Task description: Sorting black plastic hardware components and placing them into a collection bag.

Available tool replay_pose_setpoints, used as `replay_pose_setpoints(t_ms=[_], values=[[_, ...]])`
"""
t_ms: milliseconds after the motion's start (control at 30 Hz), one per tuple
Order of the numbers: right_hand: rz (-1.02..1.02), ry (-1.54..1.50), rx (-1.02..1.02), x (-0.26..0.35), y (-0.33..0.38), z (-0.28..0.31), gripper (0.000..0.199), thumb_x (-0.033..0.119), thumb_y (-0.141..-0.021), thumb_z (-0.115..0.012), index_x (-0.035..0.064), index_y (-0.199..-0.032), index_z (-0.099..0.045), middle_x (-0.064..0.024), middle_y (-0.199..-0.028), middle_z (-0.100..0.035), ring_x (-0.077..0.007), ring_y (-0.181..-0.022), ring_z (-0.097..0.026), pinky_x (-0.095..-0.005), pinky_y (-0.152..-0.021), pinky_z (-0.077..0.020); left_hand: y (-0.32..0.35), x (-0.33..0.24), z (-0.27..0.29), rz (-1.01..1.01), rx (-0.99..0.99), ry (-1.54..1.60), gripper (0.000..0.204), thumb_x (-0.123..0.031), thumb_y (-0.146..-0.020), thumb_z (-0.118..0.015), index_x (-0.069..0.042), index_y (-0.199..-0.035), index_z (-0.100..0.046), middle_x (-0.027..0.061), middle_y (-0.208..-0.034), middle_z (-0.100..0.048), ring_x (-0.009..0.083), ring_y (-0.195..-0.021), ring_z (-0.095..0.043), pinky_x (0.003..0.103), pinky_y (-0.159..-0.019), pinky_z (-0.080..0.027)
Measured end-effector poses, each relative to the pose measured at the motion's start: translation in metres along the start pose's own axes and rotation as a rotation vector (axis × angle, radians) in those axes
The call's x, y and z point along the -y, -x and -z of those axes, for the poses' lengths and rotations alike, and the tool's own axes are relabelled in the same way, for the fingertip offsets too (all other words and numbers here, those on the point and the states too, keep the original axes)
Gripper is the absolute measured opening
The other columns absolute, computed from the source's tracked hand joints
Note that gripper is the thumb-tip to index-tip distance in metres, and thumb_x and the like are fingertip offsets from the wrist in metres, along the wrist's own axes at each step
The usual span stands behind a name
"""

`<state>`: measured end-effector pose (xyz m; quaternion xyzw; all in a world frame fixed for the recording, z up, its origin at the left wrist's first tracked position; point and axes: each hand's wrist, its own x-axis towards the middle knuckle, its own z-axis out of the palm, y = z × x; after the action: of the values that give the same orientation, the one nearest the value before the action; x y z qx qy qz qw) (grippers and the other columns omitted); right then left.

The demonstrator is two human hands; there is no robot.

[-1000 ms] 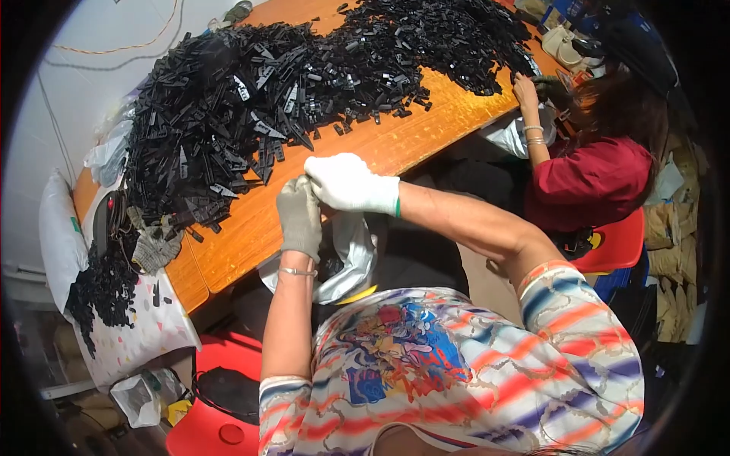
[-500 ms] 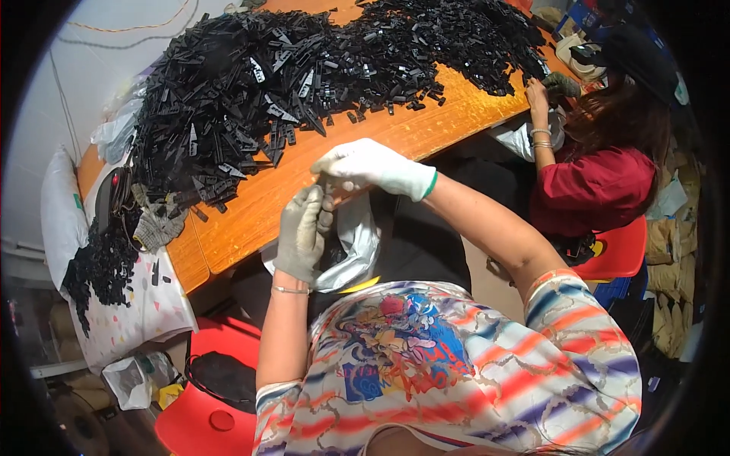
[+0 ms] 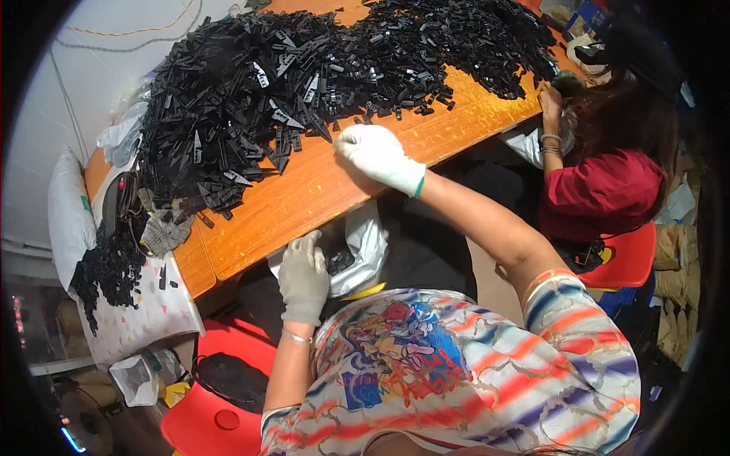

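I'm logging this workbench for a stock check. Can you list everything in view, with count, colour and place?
plastic parts: one big heap, too many to count, black, across the far side of the table
table: one, orange wood, centre
plastic bag: one, whitish, below the table edge, holds black parts
spare glove: one, grey, left end of the table
patterned cloth: one, white, left, with more black parts on it
stools: two, red
co-worker: one, red top, right end of the table
left hand: grey glove, at the bag
right hand: white glove, at the heap's edge
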<state>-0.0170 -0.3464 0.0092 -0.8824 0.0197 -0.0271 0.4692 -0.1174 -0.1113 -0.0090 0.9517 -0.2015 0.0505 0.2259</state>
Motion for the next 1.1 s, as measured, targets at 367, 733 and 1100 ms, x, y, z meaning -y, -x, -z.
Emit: replay_pose_setpoints(t_ms=[367, 733, 1100], values=[[0.196, 0.428, -0.218, -0.012, -0.058, -0.009, 0.017, 0.026, -0.081, -0.062, 0.0095, -0.078, -0.064, -0.0149, -0.080, -0.065, -0.0352, -0.077, -0.063, -0.0446, -0.068, -0.0487, -0.153, -0.017, 0.016, -0.342, -0.169, -0.359, 0.025, -0.013, -0.085, -0.057, -0.021, -0.109, -0.060, 0.0075, -0.100, -0.058, 0.0271, -0.091, -0.060, 0.039, -0.074, -0.052], [0.208, 0.658, -0.219, -0.023, -0.054, -0.006, 0.009, 0.011, -0.075, -0.061, 0.0094, -0.079, -0.070, -0.0130, -0.082, -0.069, -0.0309, -0.077, -0.069, -0.0401, -0.066, -0.0540, -0.219, -0.011, -0.012, -0.590, -0.050, -0.532, 0.009, -0.015, -0.080, -0.061, -0.015, -0.089, -0.061, 0.0073, -0.097, -0.057, 0.0277, -0.094, -0.058, 0.040, -0.076, -0.051], [0.239, 0.617, -0.185, -0.012, -0.026, 0.004, 0.014, 0.016, -0.083, -0.053, 0.0039, -0.085, -0.060, -0.0222, -0.082, -0.064, -0.0402, -0.079, -0.064, -0.0472, -0.070, -0.0506, -0.208, -0.001, -0.013, -0.407, -0.016, -0.590, 0.016, -0.015, -0.087, -0.052, -0.011, -0.093, -0.066, 0.0089, -0.100, -0.064, 0.0273, -0.098, -0.063, 0.039, -0.080, -0.054]])
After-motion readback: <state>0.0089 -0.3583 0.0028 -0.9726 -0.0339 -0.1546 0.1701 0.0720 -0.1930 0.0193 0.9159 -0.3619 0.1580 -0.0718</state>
